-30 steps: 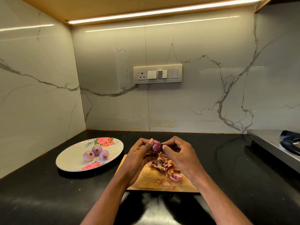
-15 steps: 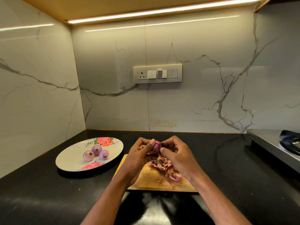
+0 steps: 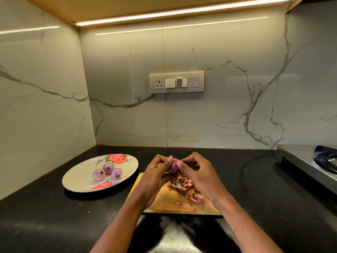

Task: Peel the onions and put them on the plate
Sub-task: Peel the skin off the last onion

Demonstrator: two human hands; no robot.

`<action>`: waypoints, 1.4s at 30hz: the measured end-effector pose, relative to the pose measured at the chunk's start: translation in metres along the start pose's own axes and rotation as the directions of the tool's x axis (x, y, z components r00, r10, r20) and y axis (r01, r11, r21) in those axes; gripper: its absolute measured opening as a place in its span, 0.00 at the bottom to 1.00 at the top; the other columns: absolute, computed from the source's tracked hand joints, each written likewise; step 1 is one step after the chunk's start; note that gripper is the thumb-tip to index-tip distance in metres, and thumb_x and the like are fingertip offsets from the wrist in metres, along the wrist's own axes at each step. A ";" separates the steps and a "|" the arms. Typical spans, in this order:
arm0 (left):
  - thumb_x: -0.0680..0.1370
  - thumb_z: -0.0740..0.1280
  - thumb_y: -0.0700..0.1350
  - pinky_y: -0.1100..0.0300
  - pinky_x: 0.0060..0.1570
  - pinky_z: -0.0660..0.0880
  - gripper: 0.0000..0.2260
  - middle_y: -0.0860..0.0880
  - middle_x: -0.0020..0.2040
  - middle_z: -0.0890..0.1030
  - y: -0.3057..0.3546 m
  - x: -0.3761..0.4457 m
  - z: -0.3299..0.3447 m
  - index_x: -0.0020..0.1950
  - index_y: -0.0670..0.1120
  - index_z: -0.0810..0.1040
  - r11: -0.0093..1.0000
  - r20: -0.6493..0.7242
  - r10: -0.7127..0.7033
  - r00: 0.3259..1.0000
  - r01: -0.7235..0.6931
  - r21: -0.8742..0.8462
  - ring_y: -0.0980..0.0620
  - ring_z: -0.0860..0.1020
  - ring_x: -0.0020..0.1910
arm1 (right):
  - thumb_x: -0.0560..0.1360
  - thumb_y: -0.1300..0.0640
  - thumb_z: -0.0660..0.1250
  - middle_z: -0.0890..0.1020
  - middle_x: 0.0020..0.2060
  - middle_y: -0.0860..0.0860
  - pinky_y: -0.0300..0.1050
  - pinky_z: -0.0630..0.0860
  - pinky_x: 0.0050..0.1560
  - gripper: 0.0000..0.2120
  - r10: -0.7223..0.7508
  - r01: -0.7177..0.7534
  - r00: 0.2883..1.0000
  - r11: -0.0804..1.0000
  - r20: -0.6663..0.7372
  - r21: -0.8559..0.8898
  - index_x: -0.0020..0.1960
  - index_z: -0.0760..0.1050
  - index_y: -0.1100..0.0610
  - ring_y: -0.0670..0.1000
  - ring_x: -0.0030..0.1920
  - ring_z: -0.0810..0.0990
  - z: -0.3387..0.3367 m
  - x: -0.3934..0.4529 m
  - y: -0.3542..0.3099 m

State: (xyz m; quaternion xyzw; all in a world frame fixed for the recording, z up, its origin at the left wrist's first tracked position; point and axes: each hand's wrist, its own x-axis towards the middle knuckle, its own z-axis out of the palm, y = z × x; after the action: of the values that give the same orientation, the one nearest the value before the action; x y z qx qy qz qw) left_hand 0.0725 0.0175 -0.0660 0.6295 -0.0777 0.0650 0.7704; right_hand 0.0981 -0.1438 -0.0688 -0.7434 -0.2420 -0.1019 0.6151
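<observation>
- Two bare hands in view, both raised just above the cutting board (image 3: 165,202).
- Left hand (image 3: 155,177): fingers curled together, thumb tip pressed on one onion (image 3: 174,164); clamped on it from the left.
- Right hand (image 3: 197,173): fingers curled together, thumb and fingertips touching the same onion from the right.
- Onion in hands: count 1, purple, mostly hidden between the thumbs.
- Plate (image 3: 78,179): count 1, floral print, on the black counter (image 3: 45,221) to the left of the left hand, well apart from it.
- Peeled onions (image 3: 108,172) on the plate: count 3, clustered and touching, near the plate's centre.
- Onion skins (image 3: 183,185): one loose brown heap on the board, directly beneath the right hand; a few stray scraps nearer the wrists, count not resolvable.
- Switch panel (image 3: 176,82): count 1, on the wall beyond the hands.
</observation>
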 end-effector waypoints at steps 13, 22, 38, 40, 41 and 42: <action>0.74 0.67 0.50 0.51 0.50 0.79 0.14 0.43 0.48 0.85 -0.003 0.002 0.001 0.53 0.42 0.75 1.000 -0.015 0.001 1.000 -0.001 -0.024 0.46 0.83 0.49 | 0.74 0.49 0.75 0.84 0.46 0.46 0.33 0.79 0.45 0.11 0.015 -0.017 1.000 0.997 -0.026 -0.070 0.53 0.76 0.50 0.43 0.47 0.83 0.005 -0.005 -0.005; 0.75 0.68 0.51 0.50 0.53 0.79 0.14 0.43 0.48 0.85 -0.004 0.003 0.000 0.53 0.42 0.76 0.999 -0.031 -0.009 0.999 0.008 -0.037 0.45 0.83 0.50 | 0.75 0.50 0.73 0.84 0.46 0.46 0.30 0.77 0.43 0.10 0.024 -0.023 1.000 0.999 0.006 -0.024 0.53 0.77 0.50 0.43 0.48 0.83 0.004 -0.006 -0.008; 0.79 0.66 0.50 0.56 0.45 0.79 0.11 0.45 0.46 0.84 0.000 0.001 0.001 0.53 0.41 0.75 1.000 -0.045 -0.004 0.999 0.005 0.025 0.51 0.83 0.44 | 0.76 0.53 0.73 0.83 0.46 0.47 0.32 0.77 0.43 0.08 0.028 -0.028 1.000 0.999 0.002 -0.039 0.53 0.77 0.51 0.45 0.48 0.82 0.003 -0.005 -0.008; 0.76 0.67 0.51 0.54 0.46 0.80 0.14 0.46 0.45 0.85 0.000 0.000 0.002 0.54 0.41 0.75 0.999 -0.028 0.010 1.000 -0.009 0.044 0.50 0.84 0.44 | 0.75 0.49 0.73 0.84 0.46 0.47 0.32 0.78 0.43 0.10 0.037 -0.037 0.999 0.999 0.006 -0.021 0.53 0.77 0.51 0.44 0.47 0.83 0.004 -0.006 -0.009; 0.75 0.67 0.51 0.53 0.47 0.80 0.15 0.46 0.45 0.86 0.000 -0.001 0.002 0.54 0.41 0.75 0.998 -0.023 0.018 1.000 -0.016 0.059 0.49 0.84 0.45 | 0.75 0.48 0.73 0.83 0.46 0.46 0.32 0.78 0.43 0.11 0.039 -0.039 0.999 0.999 0.002 -0.037 0.53 0.76 0.51 0.44 0.47 0.83 0.005 -0.006 -0.009; 0.74 0.67 0.51 0.53 0.47 0.80 0.16 0.45 0.45 0.86 0.000 -0.001 0.003 0.55 0.41 0.74 0.997 -0.020 0.023 1.000 -0.021 0.075 0.49 0.84 0.45 | 0.75 0.47 0.73 0.83 0.46 0.46 0.33 0.78 0.44 0.12 0.040 -0.041 0.999 0.998 -0.004 -0.056 0.53 0.76 0.51 0.44 0.48 0.83 0.005 -0.006 -0.009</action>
State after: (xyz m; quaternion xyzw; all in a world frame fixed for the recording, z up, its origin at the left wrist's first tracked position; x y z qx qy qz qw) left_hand 0.0716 0.0144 -0.0660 0.6562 -0.0742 0.0830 0.7464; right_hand 0.0873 -0.1393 -0.0648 -0.7651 -0.2230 -0.0972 0.5961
